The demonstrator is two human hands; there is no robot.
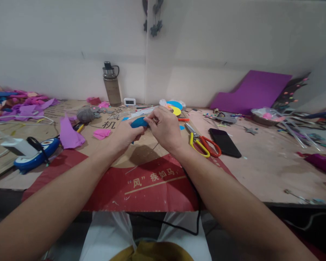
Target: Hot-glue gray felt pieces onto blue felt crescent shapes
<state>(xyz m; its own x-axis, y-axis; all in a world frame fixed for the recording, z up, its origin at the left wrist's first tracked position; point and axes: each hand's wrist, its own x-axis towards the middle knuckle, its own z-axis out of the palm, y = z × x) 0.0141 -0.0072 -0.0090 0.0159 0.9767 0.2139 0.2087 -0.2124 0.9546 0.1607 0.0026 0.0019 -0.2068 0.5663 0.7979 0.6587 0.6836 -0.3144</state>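
Both my hands meet over the printed cardboard sheet (141, 203), holding a small blue piece (139, 122) that looks like felt or craft foam. My left hand (127, 135) is closed on its left side, with the fingers partly hidden behind it. The fingertips of my right hand (163, 127) pinch its right end. Just beyond my right hand lie yellow (175, 110) and blue (175, 104) round pieces. Scissors (203, 142) with one yellow and one red handle rest right of my right wrist.
A black phone (225, 142) lies beside the scissors. Pink and purple scraps (70, 134), a grey yarn ball (85, 115) and a blue power strip (38, 155) with a white charger are on the left. A water bottle (112, 87) stands by the wall; a purple sheet (254, 92) leans there.
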